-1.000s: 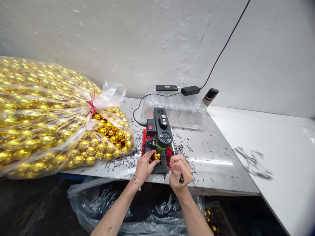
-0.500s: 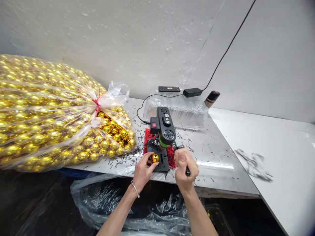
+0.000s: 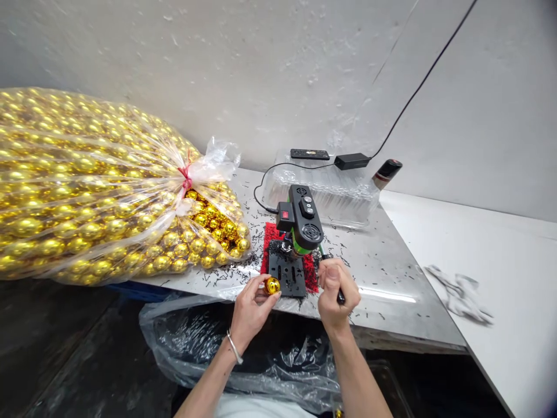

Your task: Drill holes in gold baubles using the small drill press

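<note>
The grey worktop point(image 3: 391, 270) is strewn with dark slivers point(image 3: 224, 271) and backs onto a scuffed pale wall point(image 3: 261, 69). A red mat point(image 3: 270, 233) underlies the black device point(image 3: 306, 215). Left hand point(image 3: 250, 310): grip closed on a gold ball point(image 3: 272, 285) at the front left corner of the base plate point(image 3: 296, 287). Right hand point(image 3: 338, 290): grip closed around the lever handle point(image 3: 341, 298).

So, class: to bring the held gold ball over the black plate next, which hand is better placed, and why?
Probably the left hand: it pinches the gold ball by the near-left corner of the black plate. The right hand is closed around the black handle.
</note>
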Tool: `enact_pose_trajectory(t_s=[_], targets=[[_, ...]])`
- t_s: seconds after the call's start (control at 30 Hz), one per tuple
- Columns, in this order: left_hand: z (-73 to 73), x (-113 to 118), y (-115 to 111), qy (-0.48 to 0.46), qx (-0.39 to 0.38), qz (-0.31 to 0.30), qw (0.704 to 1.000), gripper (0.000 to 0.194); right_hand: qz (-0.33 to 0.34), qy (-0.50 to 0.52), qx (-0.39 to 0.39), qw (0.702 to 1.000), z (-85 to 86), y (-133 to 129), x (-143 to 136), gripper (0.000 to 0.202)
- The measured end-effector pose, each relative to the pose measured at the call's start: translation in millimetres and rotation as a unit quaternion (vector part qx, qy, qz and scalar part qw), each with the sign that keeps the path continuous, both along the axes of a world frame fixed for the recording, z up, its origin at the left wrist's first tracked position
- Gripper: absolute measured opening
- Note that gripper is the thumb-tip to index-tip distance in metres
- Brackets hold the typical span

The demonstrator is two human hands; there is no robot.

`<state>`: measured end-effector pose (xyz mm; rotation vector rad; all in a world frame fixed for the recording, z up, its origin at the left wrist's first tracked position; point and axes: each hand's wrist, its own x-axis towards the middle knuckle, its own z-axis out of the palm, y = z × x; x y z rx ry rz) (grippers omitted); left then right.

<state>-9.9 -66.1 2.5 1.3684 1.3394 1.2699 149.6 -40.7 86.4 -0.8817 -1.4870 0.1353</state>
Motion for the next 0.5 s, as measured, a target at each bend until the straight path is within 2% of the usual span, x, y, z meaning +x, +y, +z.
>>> enact_pose_trajectory(t_s=[0.07,0.13,0.23,0.33,0.4,0.43,0.5], targets=[[-0.2,-1.0,-8.8,0.014,-0.003,-0.004,1.0,0.03,0.001,-0.003,-0.003,1.0,-0.5,-0.2,0.3,0.033],[-4.9,-1.7,-24.2,0.04,0.0,-0.038,0.998,0.029,0.004,-0.006,-0.002,1.0,-1.3,-0.2,0.7,0.033],[-23.7,-2.0,-53.4,0.095,0.014,-0.113,0.989,0.03,0.012,-0.008,0.012,1.0,-3.3,0.2,1.6,0.032],[-43.6,-6.8,-70.5,0.173,0.039,-0.117,0.977,0.041,0.019,-0.008,0.02,1.0,-6.3,0.5,2.9,0.03],[-45.0,-17.1,-65.0,0.223,0.083,-0.085,0.968,0.039,0.021,-0.008,0.014,1.0,-8.1,0.4,3.8,0.029],[-40.7,-25.0,-56.1,0.244,0.114,-0.057,0.961,0.034,0.021,-0.009,0.01,1.0,-8.9,0.3,4.2,0.029],[-23.0,-45.3,-27.2,0.282,0.18,0.022,0.942,0.022,0.02,-0.008,0.009,1.0,-10.0,0.3,4.7,0.029]])
